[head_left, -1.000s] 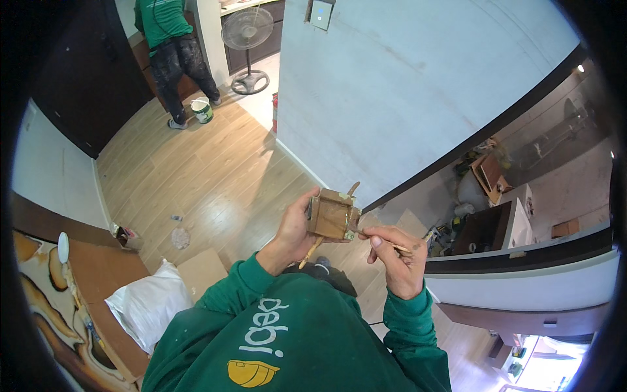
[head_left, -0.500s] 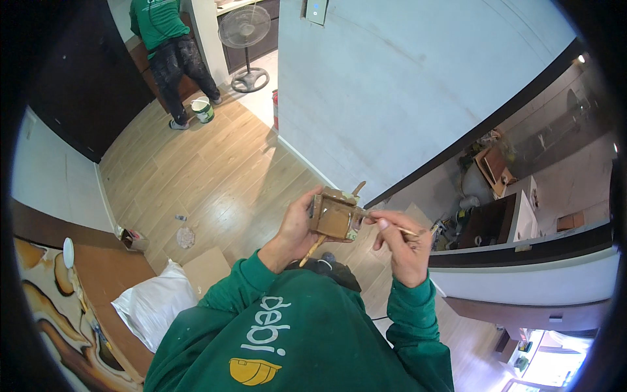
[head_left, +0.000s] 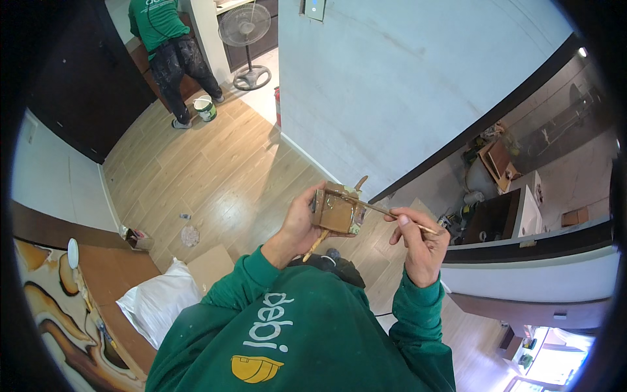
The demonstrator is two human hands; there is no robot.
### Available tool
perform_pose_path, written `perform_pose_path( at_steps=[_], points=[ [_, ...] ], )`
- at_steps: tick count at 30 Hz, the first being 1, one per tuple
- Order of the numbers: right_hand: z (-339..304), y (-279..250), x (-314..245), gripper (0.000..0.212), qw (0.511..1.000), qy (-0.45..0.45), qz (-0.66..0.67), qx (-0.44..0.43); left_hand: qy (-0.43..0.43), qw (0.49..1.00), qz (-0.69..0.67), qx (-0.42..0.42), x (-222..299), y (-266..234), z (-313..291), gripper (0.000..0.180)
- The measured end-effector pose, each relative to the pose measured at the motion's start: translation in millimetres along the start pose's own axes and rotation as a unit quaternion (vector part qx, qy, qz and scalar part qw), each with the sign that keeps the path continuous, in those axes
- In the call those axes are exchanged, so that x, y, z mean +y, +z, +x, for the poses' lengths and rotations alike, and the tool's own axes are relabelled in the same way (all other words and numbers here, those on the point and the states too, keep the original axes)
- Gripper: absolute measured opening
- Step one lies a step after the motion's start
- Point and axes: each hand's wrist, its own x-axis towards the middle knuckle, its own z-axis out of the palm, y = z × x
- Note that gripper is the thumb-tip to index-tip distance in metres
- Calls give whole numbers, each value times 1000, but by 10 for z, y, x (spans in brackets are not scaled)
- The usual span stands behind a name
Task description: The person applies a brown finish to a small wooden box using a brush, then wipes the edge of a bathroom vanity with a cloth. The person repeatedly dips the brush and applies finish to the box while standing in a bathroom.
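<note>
My left hand (head_left: pixel 300 219) is wrapped around the side of a small square paint container (head_left: pixel 319 210) with brown paint inside and smeared edges. A wooden handle (head_left: pixel 316 247) sticks out from under the container toward me. On the far side another brown stick end (head_left: pixel 362 183) pokes out; whether the two are one piece is hidden. My right hand (head_left: pixel 421 247) pinches a thin paintbrush (head_left: pixel 375 208) near the back of its handle. The brush slants left over the container, its tip at the far inner edge.
A co-worker (head_left: pixel 179 59) in green stands at the far left beside a paint bucket (head_left: pixel 205 109). A pedestal fan (head_left: pixel 245 26) is behind. A pale wall (head_left: pixel 379 91) rises ahead; a white sack (head_left: pixel 160 300), cardboard (head_left: pixel 210 266) and a patterned panel (head_left: pixel 59 313) lie left.
My right hand has drawn back to the right, and more of the brush now shows, reaching across the container. The left hand holds the container in nearly the same place.
</note>
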Motion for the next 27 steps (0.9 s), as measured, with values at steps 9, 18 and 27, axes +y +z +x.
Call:
perform_pose_path(
  at_steps=[9, 18, 27],
  points=[
    [-78, -12, 26, 18, 999, 19, 1, -50, -10, 1000, -10, -14, -30, 10, -5, 56],
    [-153, 20, 45, 18, 997, 24, -19, -68, -10, 1000, -15, -24, -61, -17, -3, 57],
    [-296, 166, 35, 12, 954, -185, -236, -9, 140, 989, -51, -3, -159, 16, -27, 55]
  ],
)
